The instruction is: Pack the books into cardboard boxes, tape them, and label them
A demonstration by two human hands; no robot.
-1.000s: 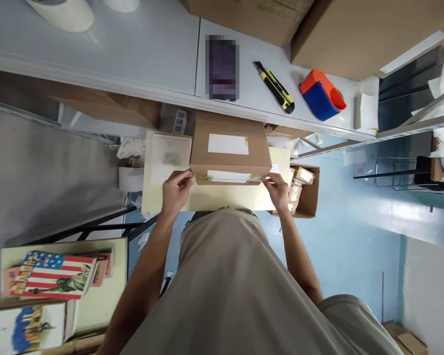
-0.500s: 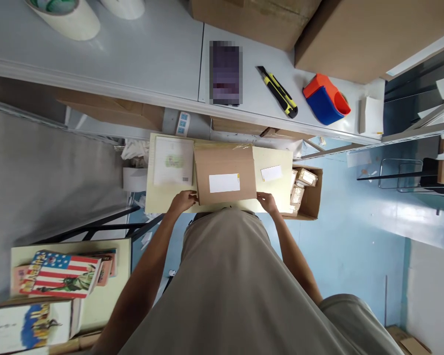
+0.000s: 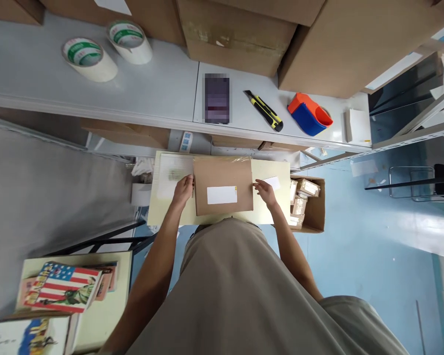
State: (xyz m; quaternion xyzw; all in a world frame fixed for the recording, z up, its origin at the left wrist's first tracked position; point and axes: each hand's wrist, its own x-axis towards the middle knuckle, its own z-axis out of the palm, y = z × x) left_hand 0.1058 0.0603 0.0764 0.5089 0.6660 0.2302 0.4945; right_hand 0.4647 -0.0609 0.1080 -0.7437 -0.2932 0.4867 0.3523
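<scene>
A closed cardboard box [image 3: 225, 172] with a white label [image 3: 222, 195] lies on the pale yellow table in front of me. At its left side is my left hand [image 3: 184, 189], fingers curled against the edge. My right hand [image 3: 265, 191] has its fingertips pressed to the opposite side, so the box is held between both hands. A white sheet with faint green print [image 3: 170, 177] lies on the table left of the box, partly behind my left hand. A small white label [image 3: 272, 183] lies to the right, partly covered by my right hand.
On the grey shelf [image 3: 163, 93] stand tape rolls [image 3: 101, 66], a box cutter [image 3: 263, 110], an orange-and-blue tape dispenser [image 3: 310, 114] and large cartons [image 3: 237, 44]. An open carton of small parcels [image 3: 314, 209] is right of the table. Books [image 3: 64, 288] lie lower left.
Both hands have moved from the box's near corners farther up along its sides. The view has shifted, showing more of the shelf and its tape rolls.
</scene>
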